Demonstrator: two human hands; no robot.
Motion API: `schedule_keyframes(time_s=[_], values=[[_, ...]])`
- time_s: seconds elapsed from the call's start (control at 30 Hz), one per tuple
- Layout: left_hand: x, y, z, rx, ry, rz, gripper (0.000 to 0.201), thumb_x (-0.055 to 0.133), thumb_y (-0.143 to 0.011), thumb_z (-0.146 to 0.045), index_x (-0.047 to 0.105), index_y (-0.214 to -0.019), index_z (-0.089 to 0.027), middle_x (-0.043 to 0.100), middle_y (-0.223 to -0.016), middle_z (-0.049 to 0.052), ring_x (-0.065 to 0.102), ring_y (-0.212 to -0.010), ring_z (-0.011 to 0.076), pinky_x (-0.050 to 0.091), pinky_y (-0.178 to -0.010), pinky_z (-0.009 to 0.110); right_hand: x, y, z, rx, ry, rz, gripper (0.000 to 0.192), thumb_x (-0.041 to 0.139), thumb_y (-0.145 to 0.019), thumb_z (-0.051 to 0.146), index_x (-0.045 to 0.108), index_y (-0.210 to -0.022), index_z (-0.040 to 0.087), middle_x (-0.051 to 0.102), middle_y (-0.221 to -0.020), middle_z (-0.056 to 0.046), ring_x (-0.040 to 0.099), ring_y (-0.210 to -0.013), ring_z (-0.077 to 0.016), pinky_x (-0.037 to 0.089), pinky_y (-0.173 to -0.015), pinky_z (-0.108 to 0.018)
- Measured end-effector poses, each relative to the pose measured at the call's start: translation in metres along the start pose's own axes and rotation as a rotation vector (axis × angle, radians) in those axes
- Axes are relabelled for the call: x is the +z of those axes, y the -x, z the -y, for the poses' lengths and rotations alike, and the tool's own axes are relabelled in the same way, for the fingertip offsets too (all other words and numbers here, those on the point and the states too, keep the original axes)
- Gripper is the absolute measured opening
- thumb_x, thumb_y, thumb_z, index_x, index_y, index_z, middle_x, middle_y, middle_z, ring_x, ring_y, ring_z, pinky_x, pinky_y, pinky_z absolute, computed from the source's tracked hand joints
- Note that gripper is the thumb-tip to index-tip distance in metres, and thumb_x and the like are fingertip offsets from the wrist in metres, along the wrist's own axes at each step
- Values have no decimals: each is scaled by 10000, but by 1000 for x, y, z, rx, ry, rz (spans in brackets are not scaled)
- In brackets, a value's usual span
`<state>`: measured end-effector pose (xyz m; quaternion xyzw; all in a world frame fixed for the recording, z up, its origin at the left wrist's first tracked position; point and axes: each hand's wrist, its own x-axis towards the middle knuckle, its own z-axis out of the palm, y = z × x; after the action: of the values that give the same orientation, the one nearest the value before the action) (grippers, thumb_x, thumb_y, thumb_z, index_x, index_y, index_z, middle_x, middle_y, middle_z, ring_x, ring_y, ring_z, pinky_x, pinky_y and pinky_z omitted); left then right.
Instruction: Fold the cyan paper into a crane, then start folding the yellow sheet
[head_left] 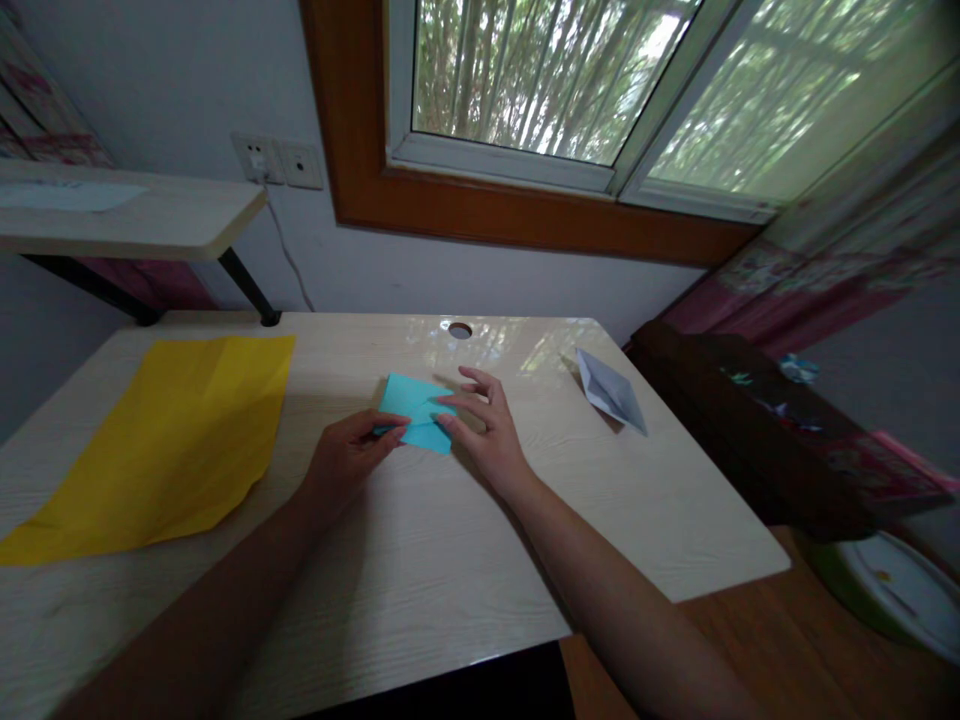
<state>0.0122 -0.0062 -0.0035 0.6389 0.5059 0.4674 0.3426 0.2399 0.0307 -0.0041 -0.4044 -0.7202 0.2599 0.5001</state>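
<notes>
A small piece of turquoise paper point(411, 390) with a crease or folded edge across it is between my hands, just over the middle of the desk. My left hand point(351, 452) pinches its left side between thumb and fingers. At the paper's right edge, my right hand point(491, 428) has its thumb and index finger on the sheet, while the other fingers are spread and raised. Whether the right thumb and index grip the sheet or merely rest against it is hard to make out.
A large yellow sheet point(172, 440) lies at the left of the desk point(420, 600). A folded grey-white paper point(611, 390) stands near the right edge. A raised shelf point(180, 225) is at the back left, and a cable hole point(460, 330) is at the back. Dark furniture point(750, 430) is beyond.
</notes>
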Motion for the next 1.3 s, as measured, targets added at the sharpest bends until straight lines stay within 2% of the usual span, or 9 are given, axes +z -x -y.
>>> schedule_keyframes(time_s=[0.13, 0.3, 0.57, 0.87, 1.07, 1.3], values=[[0, 0, -1, 10, -10, 3, 202, 723, -878, -383, 793, -976, -221, 799, -879, 33, 740, -740, 183, 579, -681, 266, 1, 0, 2, -143, 80, 130, 216, 797, -858, 332, 785, -1067, 382, 644, -1337, -43, 552, -1262, -286, 457, -1060, -528], [0, 0, 3, 24, 8, 58, 193, 732, -875, -383, 798, -960, -222, 795, -861, 25, 723, -735, 173, 562, -690, 257, 1, -2, 1, -244, 87, 168, 158, 755, -899, 304, 784, -1040, 368, 775, -1066, -11, 614, -1142, -268, 444, -1041, -515], [-1, 2, 0, -7, 87, 114, 183, 727, -881, -371, 792, -946, -212, 790, -866, 27, 712, -749, 172, 548, -681, 246, -4, -1, 3, -324, 137, 217, 146, 696, -943, 287, 775, -1045, 356, 785, -1006, -10, 633, -985, -244, 472, -936, -479], [0, 2, -8, -70, 77, 102, 171, 737, -844, -325, 787, -957, -207, 735, -707, -19, 606, -551, 104, 446, -508, 184, -2, 0, 8, -513, 247, 142, 83, 694, -948, 243, 752, -1008, 238, 767, -947, -39, 626, -890, -200, 507, -834, -400], [0, 1, -8, -107, 125, 126, 161, 754, -842, -347, 779, -933, -217, 777, -785, -5, 721, -662, 139, 545, -611, 201, -2, 1, 11, -540, 298, 147, 68, 706, -938, 237, 742, -994, 225, 761, -943, -41, 615, -870, -200, 508, -808, -389], [3, 2, -2, -148, 183, 76, 181, 769, -838, -350, 751, -957, -214, 755, -697, -23, 748, -637, 155, 596, -626, 219, -1, 1, 11, -535, 316, 115, 65, 718, -922, 226, 731, -984, 212, 742, -904, -46, 608, -844, -196, 505, -779, -378]])
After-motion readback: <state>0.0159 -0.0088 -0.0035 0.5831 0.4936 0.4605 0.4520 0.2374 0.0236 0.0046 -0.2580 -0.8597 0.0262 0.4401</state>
